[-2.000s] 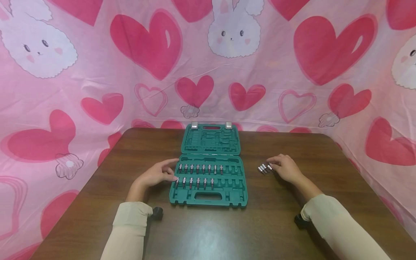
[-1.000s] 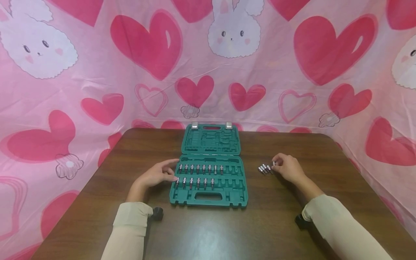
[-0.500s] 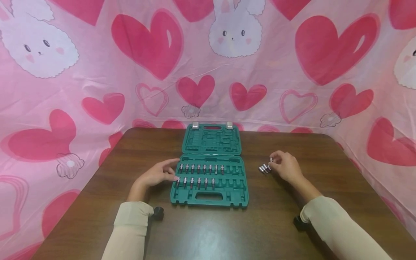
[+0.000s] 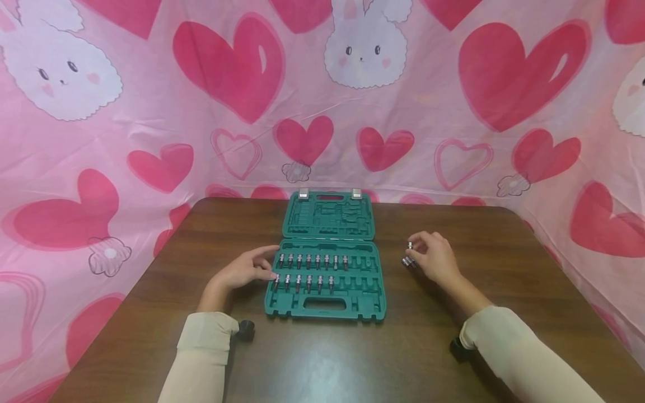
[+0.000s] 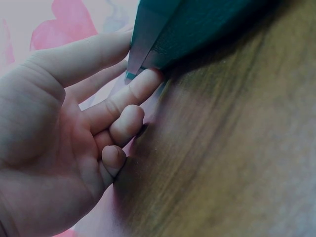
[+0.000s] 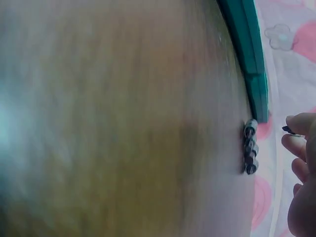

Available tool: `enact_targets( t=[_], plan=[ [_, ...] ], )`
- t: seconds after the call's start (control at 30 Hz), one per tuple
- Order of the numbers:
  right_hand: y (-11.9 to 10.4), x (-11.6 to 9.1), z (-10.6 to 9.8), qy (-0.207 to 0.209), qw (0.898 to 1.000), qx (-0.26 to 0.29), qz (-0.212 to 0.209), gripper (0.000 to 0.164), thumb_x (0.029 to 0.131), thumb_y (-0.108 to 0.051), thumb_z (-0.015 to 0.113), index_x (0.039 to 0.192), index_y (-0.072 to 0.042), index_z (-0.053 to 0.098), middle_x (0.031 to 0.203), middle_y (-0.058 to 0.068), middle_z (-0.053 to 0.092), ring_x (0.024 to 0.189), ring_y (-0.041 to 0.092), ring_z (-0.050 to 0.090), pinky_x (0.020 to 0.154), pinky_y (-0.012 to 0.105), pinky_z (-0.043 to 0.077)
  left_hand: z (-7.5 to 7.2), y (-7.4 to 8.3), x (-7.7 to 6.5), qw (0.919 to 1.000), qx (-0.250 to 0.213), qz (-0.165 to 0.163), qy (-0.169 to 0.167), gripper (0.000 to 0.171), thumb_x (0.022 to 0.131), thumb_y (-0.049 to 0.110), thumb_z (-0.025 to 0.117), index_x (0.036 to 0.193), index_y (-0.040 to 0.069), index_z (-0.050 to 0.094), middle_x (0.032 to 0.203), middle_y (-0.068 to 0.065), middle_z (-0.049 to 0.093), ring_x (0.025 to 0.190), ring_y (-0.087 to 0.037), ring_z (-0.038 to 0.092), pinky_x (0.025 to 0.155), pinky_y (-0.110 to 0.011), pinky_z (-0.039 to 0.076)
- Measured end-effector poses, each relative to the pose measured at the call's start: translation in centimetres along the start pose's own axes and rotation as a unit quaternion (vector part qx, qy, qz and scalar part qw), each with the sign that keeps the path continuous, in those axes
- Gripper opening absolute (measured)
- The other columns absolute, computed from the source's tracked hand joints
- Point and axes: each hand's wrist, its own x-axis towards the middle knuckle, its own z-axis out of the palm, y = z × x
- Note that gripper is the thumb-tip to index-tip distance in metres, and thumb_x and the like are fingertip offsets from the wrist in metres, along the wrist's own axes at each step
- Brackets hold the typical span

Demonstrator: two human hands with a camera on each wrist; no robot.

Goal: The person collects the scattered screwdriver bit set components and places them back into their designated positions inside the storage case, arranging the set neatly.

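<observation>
A green tool case (image 4: 290, 300) lies unfolded on the wooden table, with two rows of metal bit sockets (image 4: 308, 261) in its near half. My left hand (image 4: 241, 271) rests at the case's left side, thumb on the edge by the lower row. In the left wrist view, its fingers (image 5: 108, 106) lie loosely bent along the case wall. Right of the case, my right hand (image 4: 437, 257) pinches one bit socket (image 4: 410, 245) between thumb and forefinger; its dark tip points out in the right wrist view. Below it several loose bit sockets (image 6: 251, 146) lie side by side on the table.
The case's lid (image 4: 328, 215) lies back toward the far table edge, with moulded hollows and two latches. Vacant slots (image 4: 359, 284) show at the right end of both rows. A pink cloth (image 4: 433, 101) with hearts and rabbits hangs behind the table.
My right hand has lifted a bit socket off the group, turned it upright and carried it left, above the others. My left hand stays by the case.
</observation>
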Motion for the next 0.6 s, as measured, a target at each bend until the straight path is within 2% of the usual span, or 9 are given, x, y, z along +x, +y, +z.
enact_targets(
  t=[0.13,0.23,0.37,0.6],
  plan=[
    [-0.6,-0.1,0.3,-0.008,1.0,0.005,-0.002,0.023,0.078,-0.01,0.081,0.096,-0.007,0.067,0.08,0.004,0.063,0.082,0.025,0.053,0.071,0.041,0.04,0.1,1.6,-0.7,1.0,-0.001,0.002,-0.005,0.07,0.088,0.009,0.07,0.148,-0.001,0.035,0.094,-0.016,0.067,0.092,-0.033,0.061,0.092,-0.051,0.046],
    [-1.3,-0.2,0.4,-0.023,1.0,0.012,0.005,0.022,0.08,-0.012,0.08,0.097,-0.008,0.066,0.083,0.004,0.063,0.084,0.024,0.052,0.071,0.04,0.042,0.0,2.2,-1.0,1.0,0.004,0.003,-0.005,0.069,0.088,0.009,0.07,0.147,-0.002,0.036,0.094,-0.015,0.067,0.091,-0.032,0.061,0.092,-0.051,0.046],
    [-2.1,-0.3,0.7,-0.04,0.999,0.019,0.017,0.021,0.082,-0.014,0.078,0.099,-0.01,0.066,0.085,0.003,0.063,0.084,0.023,0.051,0.071,0.04,0.042,0.0,2.3,-1.1,1.0,0.002,0.002,-0.004,0.07,0.088,0.01,0.07,0.148,-0.001,0.036,0.094,-0.014,0.067,0.091,-0.031,0.061,0.092,-0.052,0.046],
    [-2.8,-0.4,1.4,-0.043,0.998,0.039,0.034,0.021,0.082,-0.014,0.079,0.099,-0.009,0.067,0.086,0.004,0.063,0.083,0.023,0.051,0.069,0.038,0.042,0.0,2.1,-1.0,1.0,0.0,0.005,-0.005,0.07,0.088,0.009,0.07,0.148,-0.001,0.035,0.094,-0.015,0.067,0.092,-0.033,0.061,0.092,-0.052,0.046]
  ],
)
